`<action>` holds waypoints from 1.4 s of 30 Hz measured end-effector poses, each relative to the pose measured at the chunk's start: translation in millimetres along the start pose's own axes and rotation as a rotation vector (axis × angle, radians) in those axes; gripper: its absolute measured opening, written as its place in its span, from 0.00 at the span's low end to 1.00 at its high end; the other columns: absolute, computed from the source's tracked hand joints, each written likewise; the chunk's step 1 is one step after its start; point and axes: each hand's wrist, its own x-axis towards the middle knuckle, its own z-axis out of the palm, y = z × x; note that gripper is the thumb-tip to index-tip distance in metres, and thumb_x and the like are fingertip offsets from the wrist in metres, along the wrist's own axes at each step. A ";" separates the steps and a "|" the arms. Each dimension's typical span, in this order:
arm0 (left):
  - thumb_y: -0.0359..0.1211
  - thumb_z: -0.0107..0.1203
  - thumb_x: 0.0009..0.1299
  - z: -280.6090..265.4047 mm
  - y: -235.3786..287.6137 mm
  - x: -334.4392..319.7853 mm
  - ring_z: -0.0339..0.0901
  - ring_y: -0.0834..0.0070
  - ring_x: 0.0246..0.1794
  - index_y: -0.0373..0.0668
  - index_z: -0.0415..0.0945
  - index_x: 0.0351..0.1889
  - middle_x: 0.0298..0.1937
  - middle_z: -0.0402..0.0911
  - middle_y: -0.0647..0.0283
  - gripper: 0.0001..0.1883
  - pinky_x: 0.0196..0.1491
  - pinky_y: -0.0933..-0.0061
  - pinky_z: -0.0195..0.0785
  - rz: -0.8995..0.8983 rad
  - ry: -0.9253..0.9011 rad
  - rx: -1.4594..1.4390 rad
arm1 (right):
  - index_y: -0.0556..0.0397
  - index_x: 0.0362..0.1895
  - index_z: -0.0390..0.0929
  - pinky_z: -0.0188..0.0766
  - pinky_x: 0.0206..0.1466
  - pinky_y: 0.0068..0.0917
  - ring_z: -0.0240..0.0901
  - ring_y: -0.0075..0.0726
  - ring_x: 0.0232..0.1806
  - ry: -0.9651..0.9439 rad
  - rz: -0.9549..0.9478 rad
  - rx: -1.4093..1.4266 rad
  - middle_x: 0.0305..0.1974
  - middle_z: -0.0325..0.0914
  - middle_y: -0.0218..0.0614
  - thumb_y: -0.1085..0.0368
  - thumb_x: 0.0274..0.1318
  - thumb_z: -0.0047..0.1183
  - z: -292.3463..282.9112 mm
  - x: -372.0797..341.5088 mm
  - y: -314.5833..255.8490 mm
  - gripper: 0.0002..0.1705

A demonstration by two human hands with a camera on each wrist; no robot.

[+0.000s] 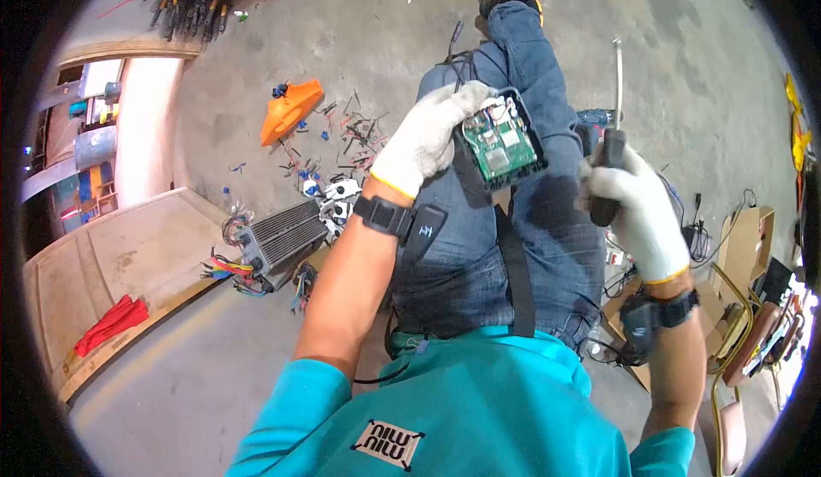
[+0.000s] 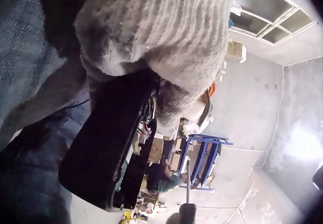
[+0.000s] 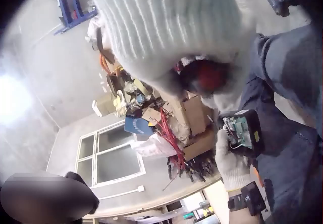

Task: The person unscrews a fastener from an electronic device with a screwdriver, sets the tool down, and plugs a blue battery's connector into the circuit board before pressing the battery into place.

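Note:
My gloved left hand (image 1: 428, 135) grips a black plastic case (image 2: 101, 153) by its side, over the thighs. The case is uncovered and shows a green circuit board (image 1: 493, 154) with small wires at its top corner. In the left wrist view, the thumb and fingers clasp one end of the case. To the right, my gloved right hand (image 1: 641, 212) is wrapped around the black handle of a screwdriver (image 1: 609, 156). Its long metal shaft points away from me, apart from the case. The right wrist view shows the handle's reddish end (image 3: 209, 77) within the curled fingers.
A power drill (image 1: 594, 118) lies beyond the right leg. Left on the floor are an orange plastic shell (image 1: 292, 111), scattered wire scraps (image 1: 355, 135) and a finned metal box (image 1: 286, 236) with coloured cables. An open cardboard box (image 1: 742, 246) stands at the right.

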 end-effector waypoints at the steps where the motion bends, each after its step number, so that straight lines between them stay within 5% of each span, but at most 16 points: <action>1: 0.40 0.58 0.85 0.3 -1.6 -4.0 0.86 0.74 0.48 0.35 0.84 0.56 0.50 0.89 0.61 0.16 0.54 0.67 0.82 -0.011 -0.024 -0.076 | 0.53 0.46 0.78 0.71 0.36 0.25 0.76 0.24 0.30 0.046 -0.043 -0.171 0.32 0.77 0.27 0.58 0.66 0.65 2.3 4.5 10.5 0.14; 4: 0.36 0.58 0.84 5.7 -0.2 -17.0 0.89 0.68 0.50 0.33 0.85 0.56 0.51 0.91 0.56 0.15 0.56 0.62 0.84 0.038 0.066 -0.076 | 0.54 0.47 0.81 0.68 0.32 0.22 0.71 0.18 0.27 0.045 -0.029 -0.257 0.30 0.76 0.23 0.51 0.69 0.67 20.0 11.1 12.5 0.19; 9: 0.35 0.59 0.82 21.4 11.4 -37.8 0.90 0.65 0.48 0.31 0.85 0.55 0.50 0.91 0.53 0.15 0.56 0.57 0.85 0.017 0.121 -0.160 | 0.55 0.49 0.82 0.70 0.31 0.23 0.73 0.18 0.27 -0.114 0.035 -0.344 0.32 0.80 0.25 0.55 0.69 0.67 29.4 6.5 9.0 0.17; 11: 0.35 0.58 0.83 16.2 5.0 -36.2 0.90 0.63 0.48 0.29 0.85 0.55 0.50 0.91 0.51 0.16 0.57 0.56 0.86 0.042 0.101 -0.188 | 0.55 0.50 0.82 0.71 0.31 0.23 0.74 0.18 0.27 -0.131 0.036 -0.202 0.33 0.81 0.25 0.56 0.68 0.67 28.0 4.3 12.5 0.17; 13: 0.37 0.55 0.84 18.9 3.1 -35.4 0.90 0.62 0.49 0.28 0.84 0.57 0.51 0.91 0.50 0.19 0.57 0.57 0.85 0.173 0.115 0.111 | 0.55 0.50 0.82 0.72 0.32 0.22 0.74 0.18 0.28 -0.167 0.057 -0.184 0.33 0.82 0.25 0.56 0.68 0.68 22.2 4.0 15.4 0.17; 19: 0.36 0.49 0.86 32.3 7.8 -46.8 0.88 0.56 0.55 0.23 0.80 0.61 0.56 0.89 0.46 0.22 0.62 0.54 0.84 0.169 0.159 0.102 | 0.54 0.50 0.82 0.75 0.36 0.21 0.78 0.19 0.31 -0.138 0.055 -0.070 0.37 0.84 0.26 0.58 0.67 0.68 23.2 -2.0 14.8 0.16; 22: 0.39 0.49 0.87 33.1 13.6 -50.8 0.87 0.56 0.59 0.25 0.80 0.63 0.58 0.88 0.46 0.23 0.66 0.52 0.81 0.190 0.124 0.120 | 0.55 0.51 0.82 0.77 0.37 0.21 0.79 0.20 0.33 -0.146 0.068 -0.055 0.38 0.85 0.27 0.58 0.67 0.68 23.3 -2.3 17.0 0.16; 25: 0.46 0.50 0.88 40.4 18.7 -67.1 0.84 0.55 0.64 0.27 0.75 0.70 0.64 0.85 0.46 0.29 0.70 0.49 0.78 0.128 -0.022 -0.279 | 0.55 0.53 0.82 0.78 0.38 0.22 0.80 0.21 0.34 -0.168 0.046 -0.002 0.39 0.85 0.28 0.59 0.67 0.68 27.2 -0.4 22.7 0.17; 27: 0.51 0.51 0.88 37.9 9.6 -71.2 0.83 0.60 0.67 0.38 0.71 0.76 0.68 0.83 0.56 0.30 0.73 0.54 0.75 0.112 -0.211 -0.406 | 0.55 0.54 0.82 0.78 0.38 0.22 0.80 0.21 0.34 -0.185 0.026 0.050 0.40 0.85 0.29 0.59 0.67 0.68 30.9 0.4 24.5 0.17; 32: 0.38 0.66 0.80 42.4 -4.2 -76.5 0.84 0.62 0.67 0.39 0.67 0.80 0.70 0.82 0.53 0.34 0.69 0.57 0.80 0.064 -0.196 -0.382 | 0.56 0.57 0.80 0.79 0.41 0.24 0.80 0.22 0.35 -0.209 0.094 0.146 0.41 0.85 0.32 0.61 0.67 0.69 45.1 0.5 30.4 0.20; 35: 0.33 0.63 0.80 42.7 0.2 -75.0 0.84 0.60 0.66 0.38 0.65 0.81 0.70 0.82 0.50 0.33 0.69 0.56 0.80 0.054 -0.183 -0.384 | 0.56 0.57 0.80 0.79 0.41 0.24 0.80 0.22 0.35 -0.219 0.068 0.161 0.42 0.85 0.31 0.61 0.67 0.69 51.3 -0.9 30.1 0.20; 39: 0.33 0.61 0.79 35.7 -3.2 -76.2 0.85 0.55 0.64 0.35 0.68 0.78 0.69 0.82 0.47 0.31 0.67 0.54 0.81 0.026 -0.042 -0.340 | 0.56 0.56 0.81 0.75 0.40 0.23 0.76 0.20 0.34 -0.206 0.046 0.106 0.40 0.84 0.29 0.58 0.70 0.66 48.7 -1.6 28.9 0.18; 42: 0.42 0.61 0.78 24.7 -1.2 -68.7 0.82 0.45 0.68 0.29 0.69 0.76 0.69 0.81 0.42 0.35 0.74 0.44 0.74 -0.021 -0.096 -0.330 | 0.56 0.58 0.81 0.69 0.34 0.21 0.74 0.17 0.33 -0.135 -0.182 -0.259 0.38 0.83 0.27 0.52 0.77 0.57 19.8 4.3 26.9 0.20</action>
